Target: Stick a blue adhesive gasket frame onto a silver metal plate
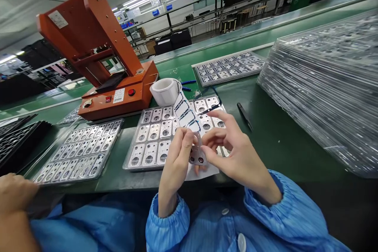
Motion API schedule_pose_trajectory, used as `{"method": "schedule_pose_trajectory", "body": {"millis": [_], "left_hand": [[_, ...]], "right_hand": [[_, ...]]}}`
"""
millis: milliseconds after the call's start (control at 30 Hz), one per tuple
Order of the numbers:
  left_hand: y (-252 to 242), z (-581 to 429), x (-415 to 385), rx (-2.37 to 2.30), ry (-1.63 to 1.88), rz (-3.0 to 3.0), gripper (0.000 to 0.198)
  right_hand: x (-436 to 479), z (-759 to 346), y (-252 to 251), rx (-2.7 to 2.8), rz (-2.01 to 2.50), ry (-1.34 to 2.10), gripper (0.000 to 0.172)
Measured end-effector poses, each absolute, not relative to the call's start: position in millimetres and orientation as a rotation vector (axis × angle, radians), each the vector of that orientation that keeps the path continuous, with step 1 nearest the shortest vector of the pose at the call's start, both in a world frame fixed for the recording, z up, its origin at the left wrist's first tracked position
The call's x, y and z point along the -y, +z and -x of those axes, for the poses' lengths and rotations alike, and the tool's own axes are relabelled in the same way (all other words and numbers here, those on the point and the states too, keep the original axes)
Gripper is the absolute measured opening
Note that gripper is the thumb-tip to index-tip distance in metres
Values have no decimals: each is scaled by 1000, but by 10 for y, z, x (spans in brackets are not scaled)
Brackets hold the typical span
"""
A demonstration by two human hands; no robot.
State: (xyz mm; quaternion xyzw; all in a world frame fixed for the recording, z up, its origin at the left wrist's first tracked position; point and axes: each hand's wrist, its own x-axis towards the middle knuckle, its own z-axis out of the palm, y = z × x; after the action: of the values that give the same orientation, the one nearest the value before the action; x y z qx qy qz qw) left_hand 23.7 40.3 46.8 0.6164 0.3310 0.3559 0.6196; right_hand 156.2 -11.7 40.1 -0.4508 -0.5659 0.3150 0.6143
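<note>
Both hands raised together at near centre, above the near edge of the green bench (274,134).

Left hand (177,157): fingers curled, thumb and forefinger pinched on the left edge of a small metal plate (197,156). Grasping, not clenched.

Right hand (233,153): thumb and forefinger closed on the plate's right edge, the other fingers fanned out toward far right. Also a pinch grip, light by the look of it.

Plate caught between the two hands, touching both, tilted, face with two small holes turned up toward the camera. Long axis hard to read; seems to run near-to-far, roughly in line with the strip above it.

Key relation: label strip (186,116) runs from the white roll (164,91) at far centre down toward the plate, its near end just at or behind the plate's far edge. Contact between strip and plate cannot be told. Strip lies far of both hands, slightly nearer the left one.

Under the hands: tray of metal plates (153,134), partly hidden by the wrists. Second similar tray (79,153) to the left. Third tray (227,69) far right of the roll. Black tweezers (244,116) lying on the bench just right of the right hand, apart from it. Orange press (103,51) far left. Tall stack of clear trays (321,90) at right. Another person's hand (14,193) at near left edge, well apart.
</note>
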Motion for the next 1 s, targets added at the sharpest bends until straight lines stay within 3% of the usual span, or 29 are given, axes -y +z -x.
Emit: {"method": "schedule_pose_trajectory", "body": {"millis": [100,600,867,1000], "left_hand": [[484,-229,-420,-698,814,-1295,23],[376,-191,-590,-261,614,-1044,26],[291,-79,-575,-211,761,-1164,28],[308,-92,-590,-160,902,-1188,42]], "right_hand": [[92,-1612,387,1218,1029,773,54],[70,-1577,433,980,911,891,57],[85,-1551,426,1031,886,928,58],[65,-1529,416,1001,910,845,57]]}}
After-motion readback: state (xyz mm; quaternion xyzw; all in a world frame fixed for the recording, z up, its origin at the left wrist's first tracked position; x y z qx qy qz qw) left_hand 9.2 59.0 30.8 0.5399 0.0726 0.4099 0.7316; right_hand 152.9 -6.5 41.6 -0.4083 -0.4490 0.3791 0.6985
